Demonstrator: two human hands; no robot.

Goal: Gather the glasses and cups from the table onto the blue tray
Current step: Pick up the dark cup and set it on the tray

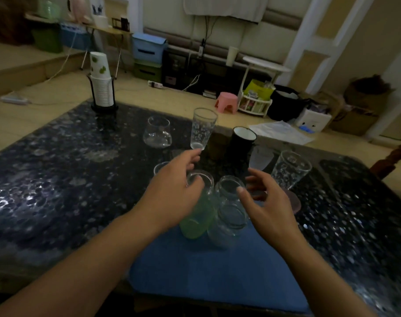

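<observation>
Mid-gathering step: a person is working at a dark speckled tabletop with the blue tray lying at the near edge. Two glasses are already standing on the tray's far end, a green glass and a clear jar-like glass, just beside each other.

Left hand is reaching over the green glass; its fingers are loosely curled, the tips lying at the foot of a tall dotted glass farther back. Whether they are actually gripping that foot or just passing in front of it, cannot tell. A small clear glass is peeking out behind the left hand, mostly hidden.

Right hand is hovering just right of the clear jar-like glass, fingers spread and relaxed, holding nothing, thumb near the rim but contact unclear.

Still sitting off the tray: a round stemless glass, a black mug, a second dotted glass on the right, and a frosted cup between the mug and that glass.

Judged progress: roughly a third done. Next move is likely calling for a firm grip on the tall dotted glass, low on its body, and bringing it onto free tray space without knocking the two already standing. The right hand is well placed for the dotted glass beside it.
</observation>
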